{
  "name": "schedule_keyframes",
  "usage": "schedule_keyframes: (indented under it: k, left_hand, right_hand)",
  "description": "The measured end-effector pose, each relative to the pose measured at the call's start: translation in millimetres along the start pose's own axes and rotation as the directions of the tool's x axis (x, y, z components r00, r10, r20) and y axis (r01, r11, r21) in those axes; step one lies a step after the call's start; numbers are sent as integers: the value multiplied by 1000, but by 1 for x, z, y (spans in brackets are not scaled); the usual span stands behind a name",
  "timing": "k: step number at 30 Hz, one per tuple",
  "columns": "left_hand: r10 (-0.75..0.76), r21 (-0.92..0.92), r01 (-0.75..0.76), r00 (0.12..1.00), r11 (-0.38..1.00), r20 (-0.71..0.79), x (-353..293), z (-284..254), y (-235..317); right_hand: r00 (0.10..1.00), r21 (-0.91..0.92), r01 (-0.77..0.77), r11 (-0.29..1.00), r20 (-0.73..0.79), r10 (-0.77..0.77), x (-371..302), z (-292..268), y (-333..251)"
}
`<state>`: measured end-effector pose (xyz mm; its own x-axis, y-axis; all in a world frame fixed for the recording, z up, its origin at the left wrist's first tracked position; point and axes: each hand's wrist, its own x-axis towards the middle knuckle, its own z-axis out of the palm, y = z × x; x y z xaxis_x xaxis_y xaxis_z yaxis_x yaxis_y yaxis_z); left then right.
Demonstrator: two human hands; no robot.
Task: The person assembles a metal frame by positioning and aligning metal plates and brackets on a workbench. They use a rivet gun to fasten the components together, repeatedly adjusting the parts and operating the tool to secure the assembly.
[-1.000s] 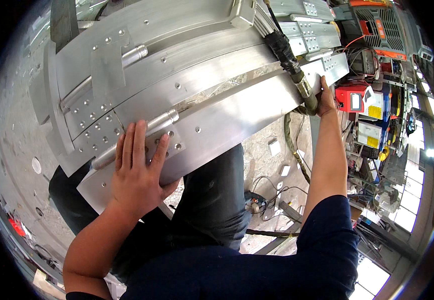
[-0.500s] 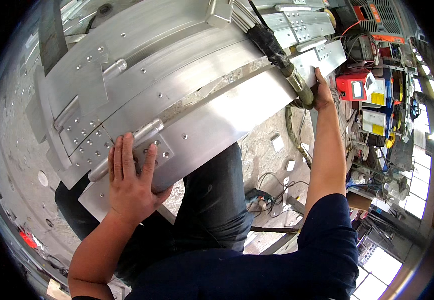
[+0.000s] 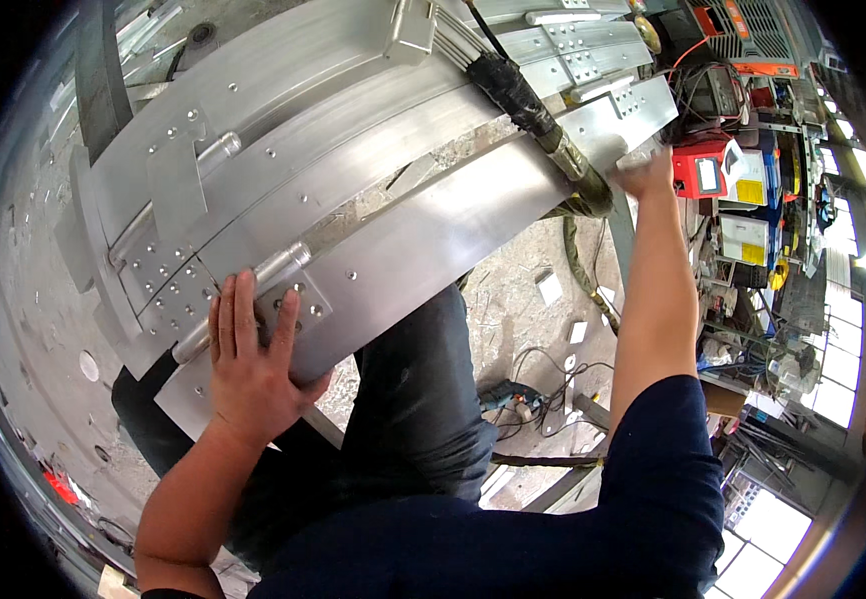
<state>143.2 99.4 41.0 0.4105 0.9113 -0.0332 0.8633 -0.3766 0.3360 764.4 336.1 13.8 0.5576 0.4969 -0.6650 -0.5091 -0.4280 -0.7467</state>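
My left hand [image 3: 258, 379] lies flat on the near end of a long silver metal panel [image 3: 433, 235], its fingers stretched over a riveted plate and a round hinge barrel [image 3: 278, 265]. The thumb rests by the panel's near edge. At the far right end, my right hand [image 3: 648, 175] is smeared by motion just beside the panel's edge, so its fingers cannot be made out. A thick cable wrapped in black and olive covering [image 3: 543, 130] crosses over the panel close to that hand. Further riveted metal panels [image 3: 373, 125] lie alongside beyond a narrow gap.
A red box-shaped device [image 3: 698, 170] stands right of my right hand, before shelves with white-and-yellow boxes [image 3: 748, 240]. On the floor below lie a power tool [image 3: 508, 394], tangled cords and metal scraps. A grey steel bar [image 3: 101, 80] rises at the far left.
My right hand has come off the panel's far right edge and moved slightly right and up. The left hand stays on the plate, while the whole view has shifted a little.
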Motion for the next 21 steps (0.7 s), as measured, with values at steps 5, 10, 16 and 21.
schedule_keyframes:
  k: [5, 10, 16, 21]
  left_hand:
    - [-30, 24, 29, 999, 999, 25, -6, -8, -4]
    - [11, 17, -11, 1000, 1000, 3, 0, -4, 2]
    - [-17, 1, 17, 1000, 1000, 23, -5, -3, 0]
    - [-12, -45, 12, 1000, 999, 3, -4, -6, 0]
  right_hand:
    - [997, 145, 71, 987, 18, -75, -16, 15, 35]
    - [989, 206, 149, 967, -49, -142, -30, 8, 43]
    - [944, 59, 328, 943, -48, -325, -24, 22, 25]
    - [626, -9, 780, 626, 12, -780, -116, 22, 59]
